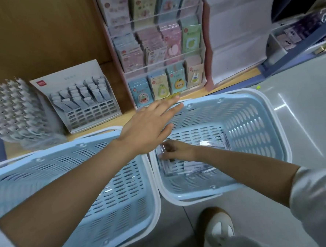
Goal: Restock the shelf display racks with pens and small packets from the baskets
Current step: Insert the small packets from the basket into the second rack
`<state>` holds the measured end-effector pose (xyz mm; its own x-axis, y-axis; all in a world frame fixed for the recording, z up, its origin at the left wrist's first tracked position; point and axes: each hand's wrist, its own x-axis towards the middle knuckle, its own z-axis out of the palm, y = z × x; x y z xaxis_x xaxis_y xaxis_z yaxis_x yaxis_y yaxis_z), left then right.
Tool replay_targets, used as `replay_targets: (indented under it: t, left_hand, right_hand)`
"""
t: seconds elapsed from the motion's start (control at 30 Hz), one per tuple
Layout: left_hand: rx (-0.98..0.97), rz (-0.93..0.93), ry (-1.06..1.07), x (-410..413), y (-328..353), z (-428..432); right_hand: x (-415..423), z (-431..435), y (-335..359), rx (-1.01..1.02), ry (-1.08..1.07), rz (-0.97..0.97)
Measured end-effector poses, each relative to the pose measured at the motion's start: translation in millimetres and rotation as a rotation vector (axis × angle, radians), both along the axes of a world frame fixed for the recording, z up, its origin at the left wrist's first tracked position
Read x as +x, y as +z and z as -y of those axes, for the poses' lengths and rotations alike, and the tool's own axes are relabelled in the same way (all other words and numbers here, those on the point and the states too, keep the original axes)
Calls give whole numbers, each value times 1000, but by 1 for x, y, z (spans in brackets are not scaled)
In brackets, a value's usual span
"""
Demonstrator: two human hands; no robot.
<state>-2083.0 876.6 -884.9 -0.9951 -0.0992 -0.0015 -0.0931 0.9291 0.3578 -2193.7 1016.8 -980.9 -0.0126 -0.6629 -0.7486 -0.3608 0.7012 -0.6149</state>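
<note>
Down in the right pale-blue slotted plastic basket [253,117], the right hand [176,151] curls its fingers on one of the clear-wrapped flat packets [191,168] lying on the bottom. The left hand [149,128] hovers released, fingers straight, above the rim, towards the clear tiered display rack [164,66], whose rows look nearly full. Several packets remain to be shelved. The left pale-blue slotted basket [46,164] looks almost emptied, so restocking seems well advanced.

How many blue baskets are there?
2. The left basket lies under the left forearm; the right basket sits beside it, with the right hand inside. None appears hidden.
</note>
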Motion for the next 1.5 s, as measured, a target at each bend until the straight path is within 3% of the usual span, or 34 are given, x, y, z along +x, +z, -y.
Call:
replay_targets:
  t: [0.23,0.6,0.73,0.9,1.0,1.1,1.17,1.5]
  left_hand:
    - [16,-17,16,0,-1,-2]
    - [60,-22,-2,0,-1,3]
    - [156,0,-8,-2,-1,7]
    - [503,-93,225,-7,24,12]
    - [1002,-138,383,-10,44,12]
    - [1512,-64,447,-8,56,10]
    - [1729,-36,480,-3,63,11]
    - [1592,-11,660,37,59,51]
  right_hand:
    - [15,-1,-1,-20,-187,203]
    - [-10,0,38,-70,-342,206]
    - [-32,-5,78,-91,-275,281]
    - [-48,6,146,-298,-395,335]
    - [-38,35,174,-478,-484,298]
    - [-17,67,183,-604,-596,266]
    - [-6,85,176,-644,-656,238]
    - [50,140,154,-586,-746,66]
